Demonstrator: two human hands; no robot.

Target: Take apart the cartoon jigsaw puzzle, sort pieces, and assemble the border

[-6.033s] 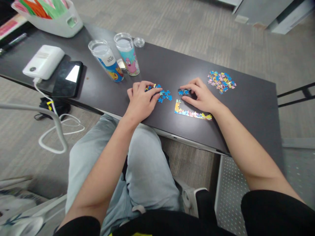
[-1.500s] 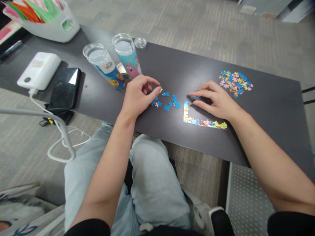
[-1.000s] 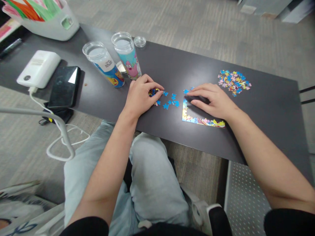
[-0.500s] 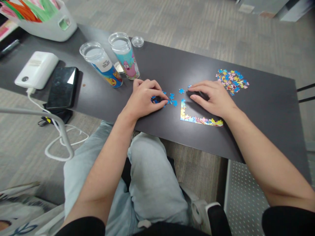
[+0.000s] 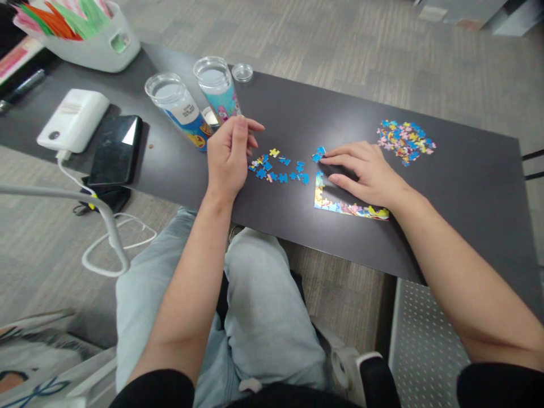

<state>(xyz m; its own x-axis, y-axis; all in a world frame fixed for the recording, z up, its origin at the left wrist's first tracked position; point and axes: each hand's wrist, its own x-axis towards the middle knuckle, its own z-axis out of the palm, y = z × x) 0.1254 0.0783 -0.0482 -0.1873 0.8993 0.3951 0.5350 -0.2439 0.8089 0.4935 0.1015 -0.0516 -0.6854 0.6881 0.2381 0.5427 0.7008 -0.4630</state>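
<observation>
My right hand (image 5: 361,170) lies low over the table with fingers stretched and thumb apart. Its fingertips touch a small cluster of blue puzzle pieces (image 5: 318,154). Just below sits an L-shaped run of joined puzzle edge (image 5: 340,207), with its upright side on the left. Raised at the left, my left hand (image 5: 229,153) has its thumb up and its fingers loosely bent and apart, with no piece visible in it. Loose puzzle pieces (image 5: 272,169), mostly blue with some yellow and pink, are spread to the right of that hand.
A heap of mixed puzzle pieces (image 5: 406,140) lies farther right. Behind my left hand stand two clear-topped printed canisters, one blue (image 5: 182,116) and one teal (image 5: 219,85), near a clear lid (image 5: 242,72). A white power bank (image 5: 74,120), black phone (image 5: 117,150) and white basket (image 5: 97,51) are leftward.
My left hand has lifted off the loose pieces and moved left, uncovering them. At my right fingertips, a blue piece has come up against the single blue piece beside it.
</observation>
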